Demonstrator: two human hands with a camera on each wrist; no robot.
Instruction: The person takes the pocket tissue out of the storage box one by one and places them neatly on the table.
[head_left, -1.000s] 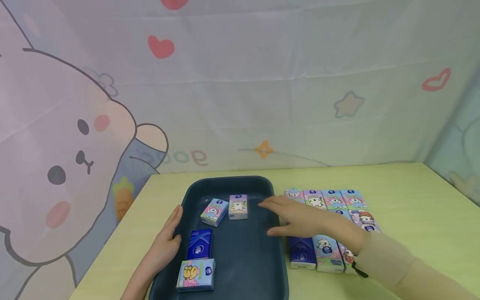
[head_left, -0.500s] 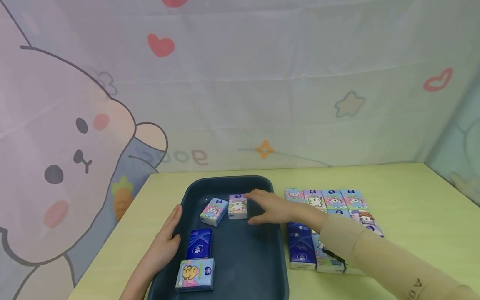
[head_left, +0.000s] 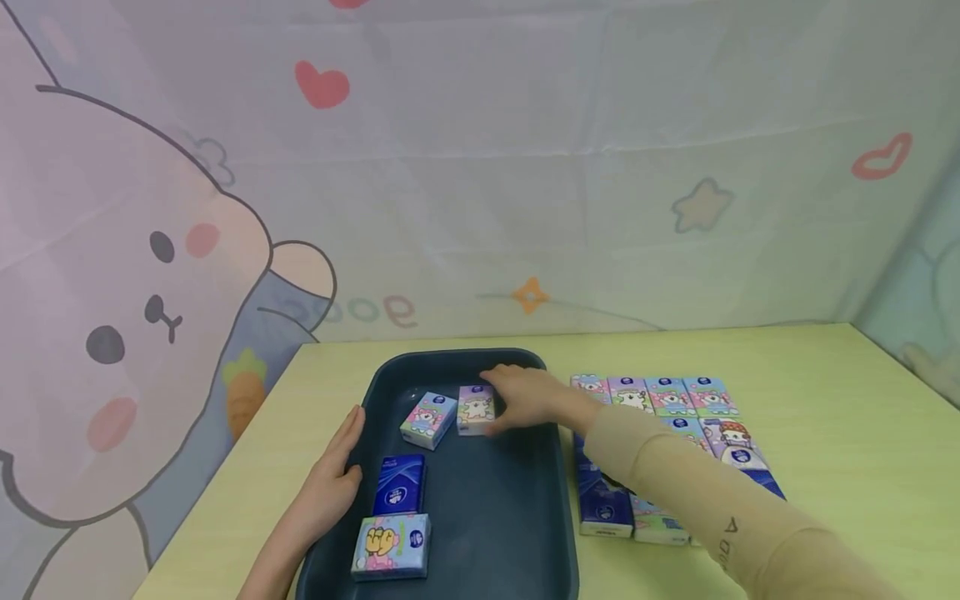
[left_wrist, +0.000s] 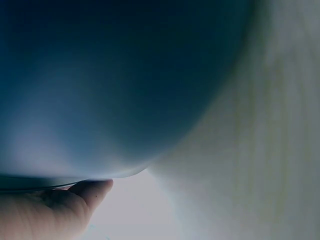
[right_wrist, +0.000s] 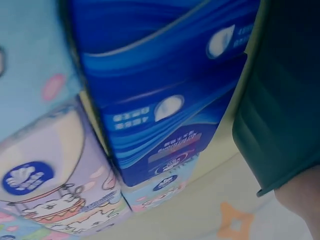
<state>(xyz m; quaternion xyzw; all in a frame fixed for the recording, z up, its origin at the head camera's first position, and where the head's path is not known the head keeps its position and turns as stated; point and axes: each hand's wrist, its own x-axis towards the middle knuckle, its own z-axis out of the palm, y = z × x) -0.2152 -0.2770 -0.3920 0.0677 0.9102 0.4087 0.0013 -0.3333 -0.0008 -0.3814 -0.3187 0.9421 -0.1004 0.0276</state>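
In the head view, my right hand (head_left: 528, 397) reaches over the right rim of a dark blue-green tray (head_left: 495, 517). Its thumb and fingers are spread at the right side of a purple tissue pack (head_left: 475, 408), which lies on the tray floor. My left hand (head_left: 330, 479) rests with straight fingers along the tray's left rim; the left wrist view has a fingertip under the blurred tray wall (left_wrist: 125, 100). Also inside the tray are a pink-and-blue tissue pack (head_left: 429, 419), a dark blue tissue pack (head_left: 400, 485) and a yellow-and-blue tissue pack (head_left: 392, 546).
Right of the tray, rows of tissue packs (head_left: 672, 398) lie side by side on the pale yellow table (head_left: 840, 433). My right sleeve (head_left: 697, 475) hides several of them. A printed cloth (head_left: 480, 208) hangs behind the table.
My right hand has moved left and slightly away from me, from above the tray's right rim to the purple tissue pack. The left hand and the packs have stayed in place.
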